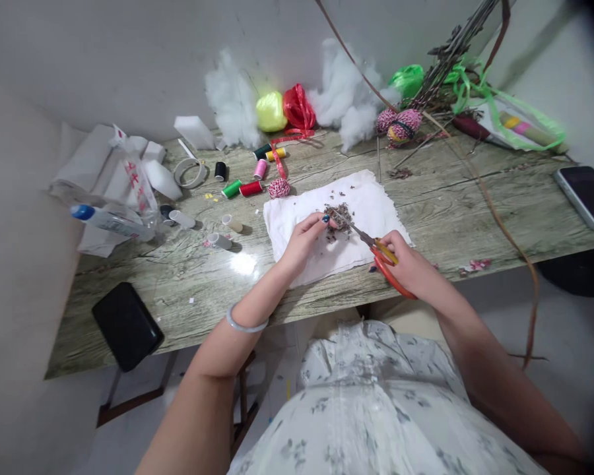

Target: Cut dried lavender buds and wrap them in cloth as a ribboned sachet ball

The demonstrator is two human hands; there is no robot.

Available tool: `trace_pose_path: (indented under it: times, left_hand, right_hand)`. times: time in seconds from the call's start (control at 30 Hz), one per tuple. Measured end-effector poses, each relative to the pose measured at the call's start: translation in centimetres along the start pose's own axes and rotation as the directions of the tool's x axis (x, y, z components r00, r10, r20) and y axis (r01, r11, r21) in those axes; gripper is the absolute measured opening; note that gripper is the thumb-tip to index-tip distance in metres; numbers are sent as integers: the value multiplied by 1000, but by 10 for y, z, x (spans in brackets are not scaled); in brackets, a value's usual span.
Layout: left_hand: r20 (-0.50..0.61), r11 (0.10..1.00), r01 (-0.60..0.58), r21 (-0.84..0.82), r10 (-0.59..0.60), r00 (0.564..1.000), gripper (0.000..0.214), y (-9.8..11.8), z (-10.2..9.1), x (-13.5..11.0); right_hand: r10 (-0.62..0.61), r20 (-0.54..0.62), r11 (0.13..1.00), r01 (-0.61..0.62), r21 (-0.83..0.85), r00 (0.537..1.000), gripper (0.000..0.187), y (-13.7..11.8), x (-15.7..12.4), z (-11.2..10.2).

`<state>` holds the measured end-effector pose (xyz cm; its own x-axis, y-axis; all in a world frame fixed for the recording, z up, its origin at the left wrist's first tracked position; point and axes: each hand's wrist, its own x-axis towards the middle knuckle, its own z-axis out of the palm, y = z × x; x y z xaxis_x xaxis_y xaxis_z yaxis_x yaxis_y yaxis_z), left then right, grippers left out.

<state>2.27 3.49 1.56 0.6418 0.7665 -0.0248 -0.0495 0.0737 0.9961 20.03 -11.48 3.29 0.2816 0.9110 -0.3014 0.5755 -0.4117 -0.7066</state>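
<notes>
My right hand (pixel 410 266) is closed around the orange handles of a pair of scissors (pixel 380 253), whose blades point up-left into a small brown clump of dried plant material (pixel 337 216). My left hand (pixel 304 239) pinches that clump with its fingertips, just above a white cloth (pixel 341 224) spread on the wooden table (pixel 178 277). Small brown cuttings are scattered over the cloth around the clump.
Several thread spools (pixel 250 188) and a red-white twine ball (pixel 278 188) lie left of the cloth. Cotton stuffing (pixel 344 99), ribbon balls (pixel 284 110) and twigs (pixel 450 59) sit at the back. A phone (pixel 587 196) lies far right, a black case (pixel 127 324) front left, a glue bottle (pixel 109 221) left.
</notes>
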Motion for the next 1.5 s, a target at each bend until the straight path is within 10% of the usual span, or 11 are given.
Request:
trace_pose_path:
  times: [1.5]
  left_hand:
    - [22, 994, -31, 107, 29, 999, 20, -3, -1, 4]
  right_hand:
    - [31, -3, 999, -31, -22, 1000, 27, -1, -1, -5]
